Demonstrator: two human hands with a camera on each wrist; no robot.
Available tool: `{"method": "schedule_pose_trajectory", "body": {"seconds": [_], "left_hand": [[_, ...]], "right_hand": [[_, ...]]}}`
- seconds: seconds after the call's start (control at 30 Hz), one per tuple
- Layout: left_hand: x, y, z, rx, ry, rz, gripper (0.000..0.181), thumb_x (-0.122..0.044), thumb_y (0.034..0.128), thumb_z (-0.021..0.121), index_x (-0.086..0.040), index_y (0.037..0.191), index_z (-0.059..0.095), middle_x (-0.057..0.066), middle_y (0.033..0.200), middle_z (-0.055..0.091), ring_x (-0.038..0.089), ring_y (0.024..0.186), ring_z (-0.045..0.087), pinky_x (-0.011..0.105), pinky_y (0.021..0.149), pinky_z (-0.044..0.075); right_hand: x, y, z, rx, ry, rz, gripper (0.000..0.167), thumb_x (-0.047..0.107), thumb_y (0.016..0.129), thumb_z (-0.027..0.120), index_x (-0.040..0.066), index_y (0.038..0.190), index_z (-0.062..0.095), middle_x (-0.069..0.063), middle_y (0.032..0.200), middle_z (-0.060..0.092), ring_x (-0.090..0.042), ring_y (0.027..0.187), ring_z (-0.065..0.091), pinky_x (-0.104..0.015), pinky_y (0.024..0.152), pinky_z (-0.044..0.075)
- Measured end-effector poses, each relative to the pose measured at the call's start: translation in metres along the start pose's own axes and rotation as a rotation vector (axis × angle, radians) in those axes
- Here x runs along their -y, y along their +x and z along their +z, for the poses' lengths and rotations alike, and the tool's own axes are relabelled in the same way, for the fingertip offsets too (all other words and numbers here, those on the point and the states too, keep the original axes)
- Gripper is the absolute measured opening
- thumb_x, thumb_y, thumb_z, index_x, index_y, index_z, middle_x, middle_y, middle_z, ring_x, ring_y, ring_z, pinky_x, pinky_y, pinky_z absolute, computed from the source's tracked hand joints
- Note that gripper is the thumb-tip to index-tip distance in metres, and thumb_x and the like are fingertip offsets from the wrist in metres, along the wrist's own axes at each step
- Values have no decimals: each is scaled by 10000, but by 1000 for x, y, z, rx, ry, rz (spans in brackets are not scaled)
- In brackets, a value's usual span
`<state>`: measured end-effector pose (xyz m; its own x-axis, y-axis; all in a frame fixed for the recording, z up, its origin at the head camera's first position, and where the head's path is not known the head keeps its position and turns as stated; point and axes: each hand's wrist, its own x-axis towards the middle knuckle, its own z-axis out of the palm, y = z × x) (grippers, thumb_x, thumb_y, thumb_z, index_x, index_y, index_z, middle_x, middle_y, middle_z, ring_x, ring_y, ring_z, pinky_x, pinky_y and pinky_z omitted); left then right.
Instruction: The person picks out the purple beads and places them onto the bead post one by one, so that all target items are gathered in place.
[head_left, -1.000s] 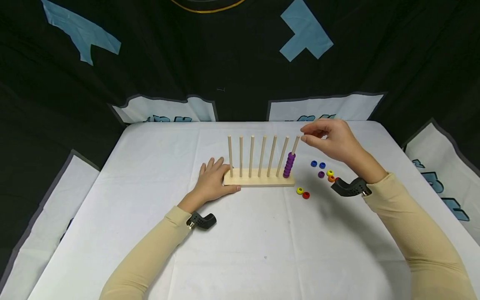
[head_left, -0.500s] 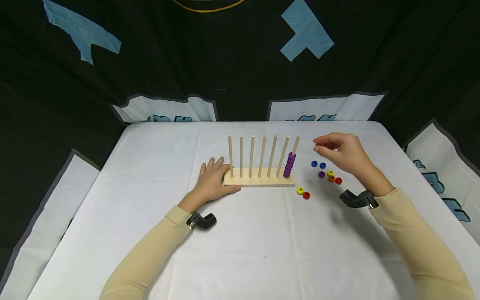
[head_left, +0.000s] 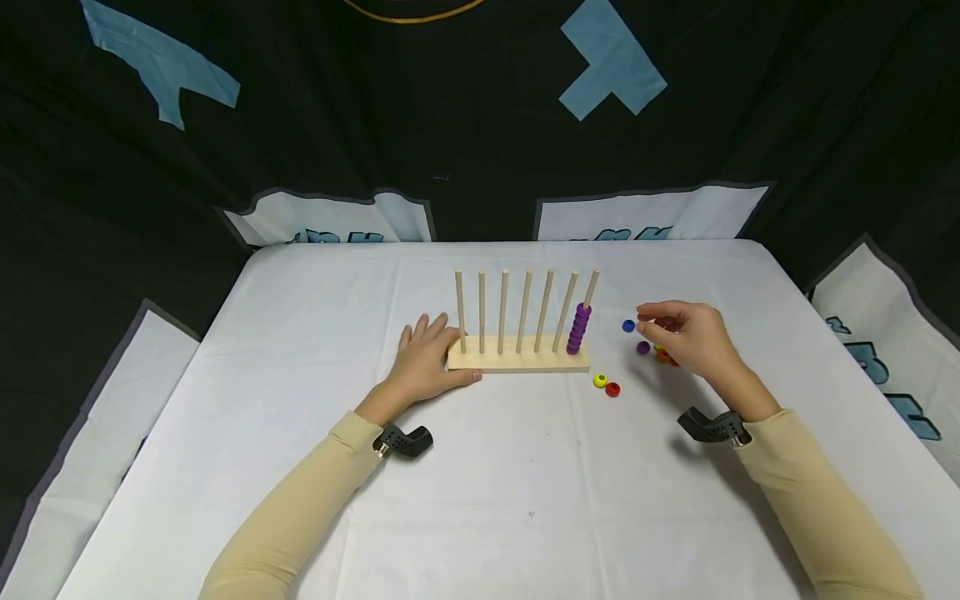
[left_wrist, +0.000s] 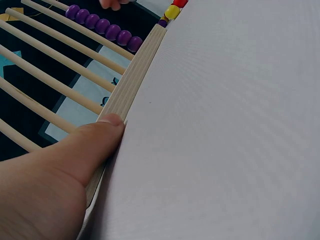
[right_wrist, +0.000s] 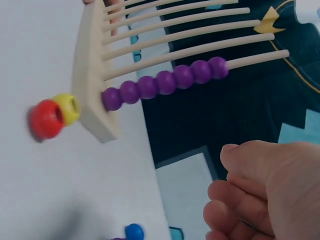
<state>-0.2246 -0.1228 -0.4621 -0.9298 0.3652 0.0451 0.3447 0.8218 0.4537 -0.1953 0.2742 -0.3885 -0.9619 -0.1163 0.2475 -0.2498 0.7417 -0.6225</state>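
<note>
A wooden peg stand (head_left: 517, 358) rises from the table with a row of upright pegs. Purple beads (head_left: 578, 329) are stacked on its rightmost peg. My left hand (head_left: 423, 362) holds the stand's left end, its thumb (left_wrist: 102, 135) along the front edge. To the right, my right hand (head_left: 686, 333) hovers over loose beads with loosely curled fingers; I see no bead in them. Near it lie a blue bead (head_left: 628, 326), a purple bead (head_left: 643, 347) and an orange bead (head_left: 663, 356). Another blue bead is hidden behind this hand; yellow and red ones are partly covered.
By the stand's front right corner lie a yellow bead (head_left: 600, 381) and a red bead (head_left: 612, 389). White cloth (head_left: 487, 500) covers the table, and a black curtain (head_left: 480, 108) hangs behind it.
My right hand has moved away from the top of the rightmost peg, first right, then down toward the loose beads. My left hand and the stand have stayed in place.
</note>
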Motion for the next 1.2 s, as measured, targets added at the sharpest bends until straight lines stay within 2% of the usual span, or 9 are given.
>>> {"method": "schedule_pose_trajectory", "body": {"seconds": [0.13,0.3,0.47,0.83,0.97,1.2], "left_hand": [[0,0,0,-9,4,4,771,-570,819,768,-104,1404,576,259,1642,307,524,1550,145,712,1223,85],[0,-1,-1,-9,-1,2,769,-565,821,769,-101,1404,574,260,1644,300,527,1549,142,714,1222,85],[0,-1,0,-3,-2,-2,768,-566,823,768,-107,1408,576,253,1647,300,523,1552,134,712,1224,79],[1,1,1,-7,1,5,766,-571,822,769,-111,1404,577,253,1646,301,526,1550,139,711,1225,79],[1,0,1,-11,-3,11,764,-564,823,773,-107,1402,575,261,1643,303,534,1546,146,717,1220,85],[1,0,1,-6,2,7,772,-567,824,769,-101,1408,576,256,1643,305,531,1548,143,720,1218,89]], "right_hand": [[-10,-5,9,-20,1,3,264,96,909,746,-37,1138,746,-205,908,773,-94,618,629,-193,528,496],[-18,-9,17,-33,-57,26,254,93,904,747,-25,1129,757,-185,941,777,-144,730,584,-190,583,450],[-23,-9,19,-23,-76,60,256,100,913,736,-24,1136,753,-196,945,767,-235,753,573,-211,577,429],[-29,-12,20,-28,-79,108,263,112,922,721,-36,1137,750,-214,944,773,-156,705,590,-215,536,428],[-30,-13,21,-32,-87,128,266,118,924,717,-32,1140,750,-222,970,766,-157,716,582,-216,537,436],[-33,-12,22,-31,-84,119,257,101,921,716,-39,1134,749,-227,975,765,-195,726,586,-216,534,438]]}}
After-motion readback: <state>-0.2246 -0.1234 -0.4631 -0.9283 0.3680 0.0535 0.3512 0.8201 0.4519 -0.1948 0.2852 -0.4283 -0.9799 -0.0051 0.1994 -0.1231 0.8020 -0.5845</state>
